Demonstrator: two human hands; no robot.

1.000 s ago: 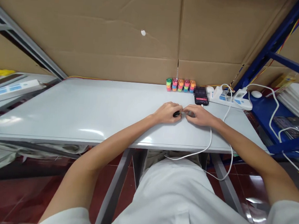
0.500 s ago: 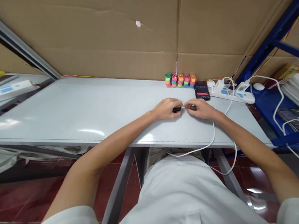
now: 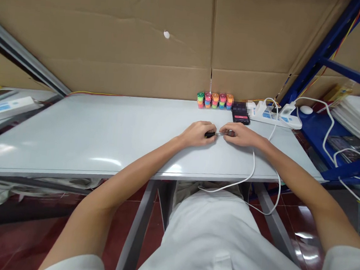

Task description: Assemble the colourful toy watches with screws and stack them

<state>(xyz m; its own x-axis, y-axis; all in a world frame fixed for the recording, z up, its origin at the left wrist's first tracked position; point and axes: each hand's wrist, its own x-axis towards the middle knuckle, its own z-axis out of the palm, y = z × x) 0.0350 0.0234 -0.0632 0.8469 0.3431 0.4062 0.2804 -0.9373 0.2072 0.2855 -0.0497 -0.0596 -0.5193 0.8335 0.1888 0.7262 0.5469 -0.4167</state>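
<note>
My left hand [image 3: 199, 133] is closed around the black end of a slim pen-like object [image 3: 210, 134] above the white tabletop [image 3: 131, 123]. Close beside it, my right hand [image 3: 239, 134] pinches a dark brownish piece [image 3: 230, 133]. A thin metallic section shows between the two hands, in line with both pieces. Whether this is one object or two parts that meet, I cannot tell. Fingers cover much of both ends. A white cable [image 3: 253, 165] runs from under my right forearm over the table's front edge.
Small stacked tubs with coloured lids [image 3: 214, 100] line the back edge. To their right lie a dark phone [image 3: 241, 113] and a white power strip [image 3: 275, 117] with plugged-in chargers. A blue metal frame [image 3: 317, 58] borders the right side; cardboard [image 3: 128, 35] forms the back wall.
The view has shifted slightly. Both hands keep their grips, and the brownish piece in my right hand lies a little more level and slightly farther from the black end.
</note>
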